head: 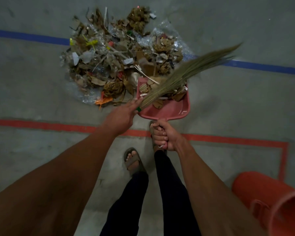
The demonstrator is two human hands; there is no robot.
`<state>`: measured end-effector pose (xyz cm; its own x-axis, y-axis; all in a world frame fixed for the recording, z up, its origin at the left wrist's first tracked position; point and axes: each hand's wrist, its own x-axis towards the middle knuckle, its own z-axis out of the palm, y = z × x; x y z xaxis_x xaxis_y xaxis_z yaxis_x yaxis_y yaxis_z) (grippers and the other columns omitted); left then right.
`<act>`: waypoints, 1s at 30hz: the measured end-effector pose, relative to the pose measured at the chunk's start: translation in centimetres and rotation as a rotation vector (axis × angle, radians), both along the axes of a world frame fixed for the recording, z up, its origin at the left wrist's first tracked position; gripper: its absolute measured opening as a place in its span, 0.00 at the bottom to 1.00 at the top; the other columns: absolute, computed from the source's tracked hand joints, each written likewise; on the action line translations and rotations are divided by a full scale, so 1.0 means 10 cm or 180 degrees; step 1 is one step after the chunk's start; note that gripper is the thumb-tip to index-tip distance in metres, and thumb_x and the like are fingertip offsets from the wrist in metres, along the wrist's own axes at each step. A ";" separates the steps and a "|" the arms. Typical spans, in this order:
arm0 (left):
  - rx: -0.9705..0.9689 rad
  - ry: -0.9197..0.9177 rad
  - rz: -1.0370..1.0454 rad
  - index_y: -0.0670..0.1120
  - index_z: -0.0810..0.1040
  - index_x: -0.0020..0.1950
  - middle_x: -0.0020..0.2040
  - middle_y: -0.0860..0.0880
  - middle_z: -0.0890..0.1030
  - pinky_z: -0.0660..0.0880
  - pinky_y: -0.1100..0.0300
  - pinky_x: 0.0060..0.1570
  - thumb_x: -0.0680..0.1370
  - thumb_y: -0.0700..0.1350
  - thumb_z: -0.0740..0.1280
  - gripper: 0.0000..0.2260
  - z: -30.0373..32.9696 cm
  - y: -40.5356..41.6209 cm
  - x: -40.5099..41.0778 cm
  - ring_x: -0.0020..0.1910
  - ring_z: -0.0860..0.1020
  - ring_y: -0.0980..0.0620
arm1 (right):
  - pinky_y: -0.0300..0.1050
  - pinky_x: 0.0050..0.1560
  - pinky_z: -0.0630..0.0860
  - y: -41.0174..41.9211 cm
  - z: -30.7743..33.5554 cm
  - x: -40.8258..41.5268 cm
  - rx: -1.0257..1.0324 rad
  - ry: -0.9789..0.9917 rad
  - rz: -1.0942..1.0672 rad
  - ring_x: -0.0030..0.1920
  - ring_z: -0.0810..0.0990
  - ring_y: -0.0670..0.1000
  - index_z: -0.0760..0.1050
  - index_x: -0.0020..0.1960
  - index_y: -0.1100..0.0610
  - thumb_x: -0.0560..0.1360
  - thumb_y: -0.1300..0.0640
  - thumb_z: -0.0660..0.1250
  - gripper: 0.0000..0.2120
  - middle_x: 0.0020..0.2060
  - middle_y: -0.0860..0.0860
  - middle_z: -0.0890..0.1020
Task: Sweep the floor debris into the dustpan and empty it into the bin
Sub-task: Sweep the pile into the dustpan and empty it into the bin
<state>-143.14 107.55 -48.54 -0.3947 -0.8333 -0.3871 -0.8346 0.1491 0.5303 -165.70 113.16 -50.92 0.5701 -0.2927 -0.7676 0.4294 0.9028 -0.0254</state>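
Both hands are busy: my left hand (122, 114) grips the broom (182, 74), my right hand (167, 135) clasps the dustpan (180, 108) handle beside the debris (112, 57); bin (269, 200) near my right arm.

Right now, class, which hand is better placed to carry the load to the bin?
Right hand: it already grips the pink dustpan handle, and the orange bin stands on its side.
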 end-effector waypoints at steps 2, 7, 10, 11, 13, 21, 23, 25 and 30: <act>0.0003 -0.0026 -0.0075 0.59 0.58 0.83 0.78 0.49 0.70 0.78 0.47 0.58 0.85 0.45 0.62 0.28 0.12 0.07 0.02 0.69 0.76 0.42 | 0.33 0.17 0.54 0.12 0.13 0.00 -0.0074 0.0046 0.0009 0.16 0.53 0.44 0.55 0.34 0.52 0.79 0.59 0.60 0.18 0.18 0.46 0.57; -0.0044 -0.0058 -0.0193 0.61 0.58 0.83 0.78 0.51 0.70 0.78 0.48 0.58 0.85 0.45 0.62 0.28 0.40 0.22 -0.04 0.69 0.75 0.43 | 0.32 0.18 0.53 0.42 0.40 0.01 -0.0059 0.0202 -0.0197 0.15 0.52 0.44 0.58 0.31 0.52 0.80 0.59 0.59 0.19 0.17 0.46 0.57; -0.0059 -0.0061 -0.0286 0.62 0.58 0.82 0.78 0.51 0.70 0.79 0.48 0.57 0.85 0.46 0.62 0.28 0.51 0.28 -0.11 0.70 0.76 0.44 | 0.33 0.20 0.50 0.59 0.50 -0.03 -0.0055 0.0263 -0.0335 0.15 0.52 0.44 0.60 0.29 0.51 0.79 0.58 0.60 0.20 0.17 0.46 0.57; -0.0073 -0.0041 -0.0339 0.63 0.57 0.82 0.78 0.52 0.70 0.80 0.47 0.56 0.85 0.46 0.63 0.28 0.54 0.31 -0.13 0.69 0.76 0.45 | 0.33 0.20 0.50 0.64 0.54 -0.04 -0.0071 0.0278 -0.0391 0.16 0.52 0.44 0.60 0.29 0.51 0.78 0.58 0.61 0.20 0.17 0.46 0.57; -0.0122 -0.0042 -0.0503 0.64 0.56 0.82 0.78 0.53 0.70 0.81 0.47 0.54 0.85 0.47 0.62 0.29 0.58 0.35 -0.22 0.67 0.78 0.45 | 0.33 0.20 0.50 0.74 0.60 -0.10 -0.0088 0.0293 -0.0547 0.16 0.52 0.44 0.60 0.29 0.51 0.76 0.58 0.63 0.19 0.17 0.46 0.57; -0.0208 -0.0156 -0.1143 0.67 0.51 0.82 0.80 0.57 0.67 0.81 0.47 0.50 0.86 0.53 0.58 0.27 0.71 0.50 -1.12 0.63 0.80 0.42 | 0.34 0.20 0.50 1.21 0.67 -0.68 -0.0064 0.0374 -0.1278 0.16 0.51 0.45 0.58 0.30 0.51 0.77 0.59 0.62 0.20 0.17 0.46 0.56; -0.0160 -0.0106 -0.1353 0.69 0.49 0.81 0.80 0.57 0.66 0.81 0.46 0.50 0.85 0.54 0.56 0.26 0.71 0.57 -1.48 0.63 0.80 0.41 | 0.34 0.19 0.52 1.39 0.66 -0.95 -0.0072 0.0379 -0.1503 0.16 0.52 0.44 0.59 0.31 0.51 0.78 0.59 0.61 0.19 0.18 0.46 0.56; -0.0119 0.0004 -0.1556 0.70 0.49 0.80 0.79 0.56 0.67 0.81 0.44 0.52 0.84 0.57 0.53 0.26 0.71 0.65 -1.85 0.63 0.80 0.41 | 0.34 0.18 0.53 1.58 0.69 -1.24 -0.0080 0.0351 -0.1727 0.16 0.52 0.44 0.58 0.33 0.51 0.78 0.59 0.61 0.18 0.18 0.46 0.56; -0.0228 0.0091 -0.2052 0.67 0.51 0.81 0.80 0.57 0.66 0.81 0.43 0.53 0.85 0.54 0.58 0.27 0.77 1.01 -2.95 0.64 0.80 0.40 | 0.35 0.20 0.50 2.15 0.84 -2.10 -0.0069 0.0371 -0.2228 0.16 0.53 0.44 0.59 0.33 0.52 0.77 0.59 0.62 0.18 0.18 0.46 0.57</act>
